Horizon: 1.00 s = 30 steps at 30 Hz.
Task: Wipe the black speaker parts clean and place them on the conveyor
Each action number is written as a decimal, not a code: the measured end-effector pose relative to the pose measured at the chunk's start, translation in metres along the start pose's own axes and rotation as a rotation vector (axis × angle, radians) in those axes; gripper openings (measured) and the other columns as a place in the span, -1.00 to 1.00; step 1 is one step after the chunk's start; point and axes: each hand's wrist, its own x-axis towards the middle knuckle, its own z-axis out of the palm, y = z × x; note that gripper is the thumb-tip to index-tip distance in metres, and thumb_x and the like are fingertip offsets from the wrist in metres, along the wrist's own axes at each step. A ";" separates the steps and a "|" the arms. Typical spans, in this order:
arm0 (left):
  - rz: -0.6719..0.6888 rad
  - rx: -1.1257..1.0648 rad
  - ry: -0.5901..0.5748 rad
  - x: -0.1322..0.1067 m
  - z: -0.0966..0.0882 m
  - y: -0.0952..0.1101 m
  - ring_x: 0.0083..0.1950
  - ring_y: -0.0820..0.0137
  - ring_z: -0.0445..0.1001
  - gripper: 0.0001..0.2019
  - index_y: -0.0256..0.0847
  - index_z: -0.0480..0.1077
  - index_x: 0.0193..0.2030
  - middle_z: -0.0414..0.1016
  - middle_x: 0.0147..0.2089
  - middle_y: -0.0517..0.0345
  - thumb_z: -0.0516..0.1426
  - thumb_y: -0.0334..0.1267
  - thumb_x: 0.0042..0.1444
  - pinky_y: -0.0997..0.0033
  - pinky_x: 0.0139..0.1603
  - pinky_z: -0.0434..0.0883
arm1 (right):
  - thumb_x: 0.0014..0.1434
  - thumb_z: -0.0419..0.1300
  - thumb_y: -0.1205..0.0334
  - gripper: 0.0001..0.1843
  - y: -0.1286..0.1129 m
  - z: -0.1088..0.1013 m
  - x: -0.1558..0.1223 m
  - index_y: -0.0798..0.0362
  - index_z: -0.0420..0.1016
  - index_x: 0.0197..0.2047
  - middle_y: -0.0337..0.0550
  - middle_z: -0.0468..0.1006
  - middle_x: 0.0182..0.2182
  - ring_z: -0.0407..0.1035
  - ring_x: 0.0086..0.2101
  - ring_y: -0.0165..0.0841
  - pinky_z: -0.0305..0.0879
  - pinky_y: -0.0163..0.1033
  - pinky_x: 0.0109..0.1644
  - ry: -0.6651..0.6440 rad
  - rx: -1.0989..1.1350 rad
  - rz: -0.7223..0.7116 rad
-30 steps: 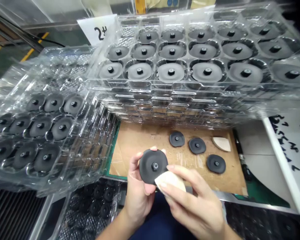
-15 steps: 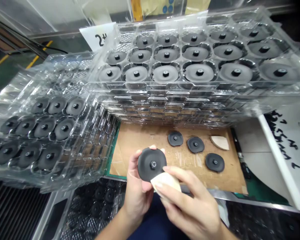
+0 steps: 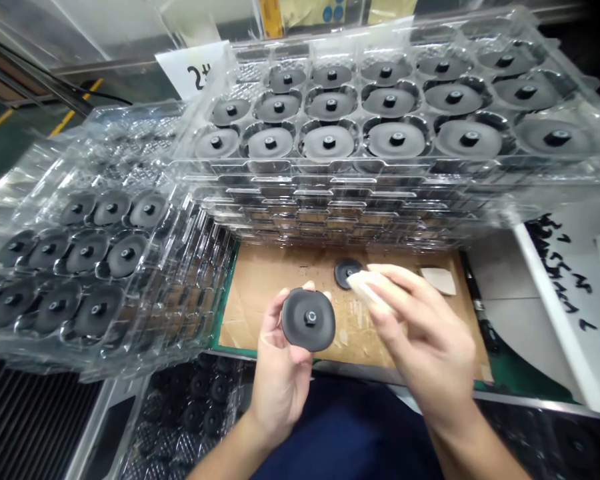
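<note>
My left hand (image 3: 280, 373) grips a round black rubber disc (image 3: 309, 320) with a small hub at its centre, held upright above the front edge of a brown cardboard sheet (image 3: 275, 280). My right hand (image 3: 425, 333) is closed on a pale wedge-shaped pad (image 3: 367, 285) and hovers over the cardboard, to the right of the disc and apart from it. Just behind the pad lies another black disc (image 3: 344, 270), partly covered by it. A second pale wedge (image 3: 440, 280) rests on the cardboard at the right.
A tall stack of clear plastic trays (image 3: 380, 200) holding several grey discs stands behind the cardboard. A lower stack of trays (image 3: 80, 267) with black discs sits to the left. A white handwritten board (image 3: 565, 280) lies at the right. More discs sit in a bin (image 3: 195, 413) below.
My right hand lifted the pale pad off the held disc and moved up and right over the cardboard, hiding two loose discs there. The left hand keeps hold of its disc.
</note>
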 end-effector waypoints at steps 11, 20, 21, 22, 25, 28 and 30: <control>-0.104 -0.040 0.059 -0.003 -0.002 0.005 -0.09 0.39 0.55 -0.48 0.07 0.49 -0.16 0.60 -0.07 0.26 0.43 -0.30 -0.37 0.52 -0.07 0.47 | 0.19 0.12 0.42 -0.68 -0.019 0.012 -0.009 0.08 0.52 0.00 0.03 0.48 -0.03 0.41 -0.09 -0.30 0.38 -0.21 -0.04 -0.206 0.166 -0.088; -0.168 -0.045 0.063 0.006 -0.009 0.008 0.06 0.20 0.48 -0.43 -0.06 0.41 0.04 0.48 0.11 0.01 0.36 -0.15 -0.20 0.33 0.00 0.46 | 0.16 0.13 -0.11 -0.55 0.034 0.007 -0.062 0.12 0.53 -0.15 -0.06 0.58 -0.46 0.21 -0.69 -0.49 0.19 -0.36 -0.67 -0.092 0.706 0.932; -0.184 -0.035 0.064 0.006 -0.010 0.007 0.08 0.20 0.47 -0.41 -0.07 0.39 0.06 0.47 0.12 -0.02 0.35 -0.15 -0.19 0.33 0.00 0.46 | 0.13 0.15 -0.13 -0.53 0.037 0.008 -0.063 0.14 0.51 -0.16 -0.07 0.56 -0.50 0.18 -0.70 -0.51 0.15 -0.38 -0.69 -0.102 0.715 0.959; -0.197 -0.026 0.063 0.005 -0.010 0.007 0.09 0.20 0.46 -0.40 -0.08 0.38 0.08 0.46 0.13 -0.03 0.35 -0.15 -0.18 0.34 0.00 0.45 | 0.10 0.19 -0.12 -0.53 0.039 0.009 -0.062 0.14 0.50 -0.16 -0.10 0.54 -0.53 0.18 -0.70 -0.51 0.13 -0.40 -0.69 -0.108 0.706 0.963; -0.222 -0.023 0.039 0.002 -0.012 0.005 0.10 0.22 0.45 -0.37 -0.07 0.34 0.12 0.47 0.13 -0.02 0.34 -0.16 -0.16 0.35 0.01 0.44 | 0.04 0.28 -0.03 -0.58 0.029 0.005 -0.046 0.08 0.49 -0.12 -0.17 0.54 -0.49 0.25 -0.64 -0.49 0.22 -0.39 -0.61 -0.127 0.664 0.911; -0.256 -0.020 -0.008 -0.001 -0.011 0.002 0.07 0.26 0.47 -0.33 -0.03 0.33 0.13 0.50 0.09 0.02 0.35 -0.13 -0.19 0.38 0.00 0.44 | 0.17 0.19 0.14 -0.68 0.002 0.001 -0.022 -0.03 0.44 0.00 -0.15 0.56 -0.19 0.42 -0.35 -0.38 0.38 -0.30 -0.28 -0.124 0.421 0.563; -0.299 0.007 -0.044 -0.003 -0.011 0.001 0.03 0.26 0.48 -0.33 -0.04 0.33 0.14 0.51 0.06 0.02 0.35 -0.11 -0.19 0.40 -0.04 0.45 | 0.23 0.10 0.28 -0.68 -0.019 0.001 -0.009 -0.01 0.40 0.06 -0.11 0.52 -0.06 0.40 -0.16 -0.30 0.34 -0.20 -0.09 -0.129 0.211 0.196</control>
